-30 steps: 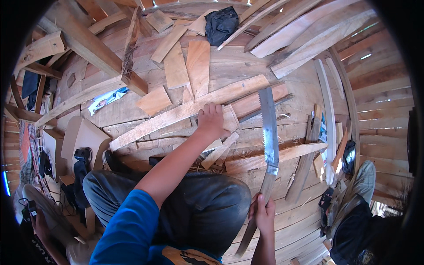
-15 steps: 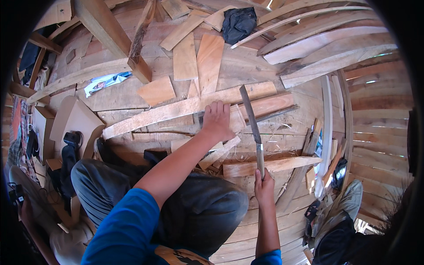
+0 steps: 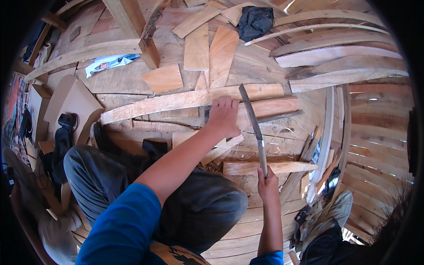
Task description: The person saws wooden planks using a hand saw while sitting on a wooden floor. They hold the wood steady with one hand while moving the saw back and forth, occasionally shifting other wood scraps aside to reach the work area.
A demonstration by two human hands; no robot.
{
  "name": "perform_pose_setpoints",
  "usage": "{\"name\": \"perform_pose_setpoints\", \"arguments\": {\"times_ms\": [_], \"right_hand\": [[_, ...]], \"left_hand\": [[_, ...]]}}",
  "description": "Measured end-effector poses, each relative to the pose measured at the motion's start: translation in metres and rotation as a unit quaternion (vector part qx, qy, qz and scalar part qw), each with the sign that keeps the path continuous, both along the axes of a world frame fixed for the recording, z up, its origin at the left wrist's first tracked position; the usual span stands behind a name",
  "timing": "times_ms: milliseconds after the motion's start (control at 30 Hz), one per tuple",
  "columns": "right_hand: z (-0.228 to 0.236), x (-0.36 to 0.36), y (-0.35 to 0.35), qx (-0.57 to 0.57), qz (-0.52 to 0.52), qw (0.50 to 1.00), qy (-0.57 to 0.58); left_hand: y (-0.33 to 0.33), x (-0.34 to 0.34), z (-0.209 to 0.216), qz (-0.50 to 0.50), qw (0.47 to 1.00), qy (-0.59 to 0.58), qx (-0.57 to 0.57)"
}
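Note:
My right hand (image 3: 268,184) is wrapped around the handle of a machete (image 3: 251,110). Its long dark blade points up and away, a little right of my left hand (image 3: 224,117). The fingers of that left hand curl over a piece of wood (image 3: 242,118), mostly hidden beneath the palm. Just beyond the knuckles runs a long pale plank (image 3: 154,106), lying crosswise with its left end tapering. A reddish board (image 3: 278,106) lies to the right, behind the blade. Below the machete's blade a pointed wood offcut (image 3: 282,167) rests on the floor.
Several flat boards (image 3: 196,48) and a black plastic bag (image 3: 256,23) lie farther off. Long curved planks (image 3: 344,56) are stacked at the far right. A wooden post (image 3: 150,53) stands at the far left, near a cardboard box (image 3: 73,99). Other people sit at both sides.
The view has shifted slightly. The pale wood that showed beside my left hand is now mostly covered. Both hands keep their grips, and the machete stays at nearly the same angle.

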State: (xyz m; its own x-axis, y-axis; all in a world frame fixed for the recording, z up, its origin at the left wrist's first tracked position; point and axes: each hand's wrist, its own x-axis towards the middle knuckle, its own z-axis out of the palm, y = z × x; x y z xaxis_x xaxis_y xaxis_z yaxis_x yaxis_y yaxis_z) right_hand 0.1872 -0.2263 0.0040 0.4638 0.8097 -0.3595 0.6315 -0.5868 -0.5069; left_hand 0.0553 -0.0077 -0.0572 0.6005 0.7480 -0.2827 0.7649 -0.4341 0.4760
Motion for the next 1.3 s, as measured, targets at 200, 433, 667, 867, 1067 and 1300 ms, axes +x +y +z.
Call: {"name": "perform_pose_setpoints", "arguments": {"times_ms": [200, 433, 667, 867, 1067, 1300], "right_hand": [[0.014, 0.001, 0.009, -0.031, 0.033, 0.998, -0.041], [0.013, 0.000, 0.018, -0.022, 0.046, 0.996, -0.074], [0.033, -0.007, 0.006, -0.067, 0.039, 0.992, -0.102], [-0.007, -0.009, 0.040, -0.010, 0.049, 0.995, -0.082], [0.015, -0.012, 0.025, -0.048, 0.025, 0.994, -0.094], [-0.005, -0.009, 0.037, -0.009, 0.029, 0.997, -0.072]], "left_hand": [[-0.004, 0.000, -0.010, -0.011, 0.998, 0.000, 0.056], [-0.002, -0.004, -0.009, 0.010, 0.999, -0.027, 0.035], [-0.007, 0.000, -0.008, -0.025, 0.998, -0.007, 0.061], [-0.003, -0.001, -0.015, -0.004, 0.997, -0.032, 0.066], [-0.007, 0.002, -0.007, -0.035, 0.998, 0.007, 0.059], [-0.002, 0.007, -0.007, 0.008, 0.999, 0.010, 0.033]]}}
